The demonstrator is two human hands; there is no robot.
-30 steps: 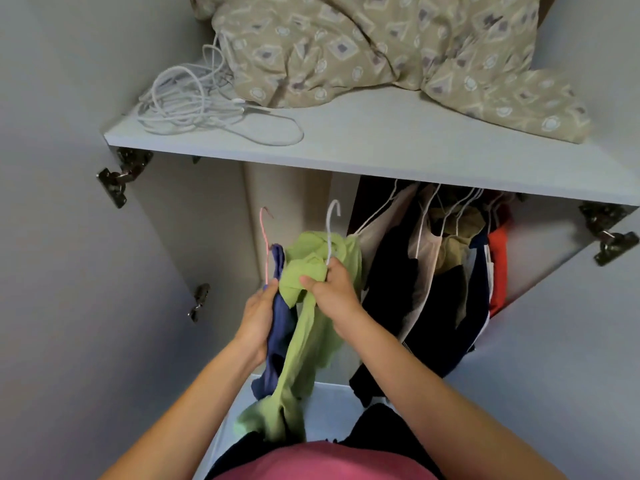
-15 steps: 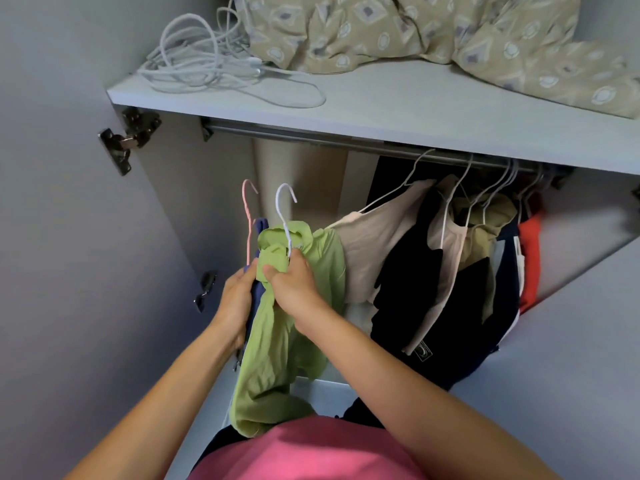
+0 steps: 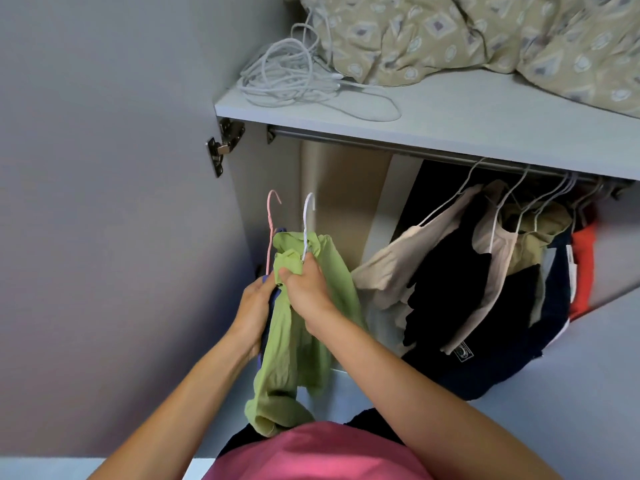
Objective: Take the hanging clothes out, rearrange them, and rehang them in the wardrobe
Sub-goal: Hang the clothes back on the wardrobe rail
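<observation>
My right hand (image 3: pixel 306 289) grips a light green garment (image 3: pixel 294 358) on a white hanger (image 3: pixel 306 220), just below the hook. My left hand (image 3: pixel 254 306) holds a blue garment (image 3: pixel 268 327) on a pink hanger (image 3: pixel 270 230); the blue cloth is mostly hidden behind the green one. Both hangers are off the metal rail (image 3: pixel 398 145) and sit below its bare left part. Several other clothes (image 3: pixel 467 278) in beige, black, navy and orange hang on white hangers at the rail's right end.
The open left wardrobe door (image 3: pixel 104 202) stands close beside my left arm, with a hinge (image 3: pixel 223 143) at its top. The shelf (image 3: pixel 485 112) above the rail carries a coil of white cable (image 3: pixel 294 77) and a patterned beige duvet (image 3: pixel 467 39).
The view has shifted, so the wardrobe sits further right in frame. Both hands with the two hangers are now nearer the left wall. The grips are the same.
</observation>
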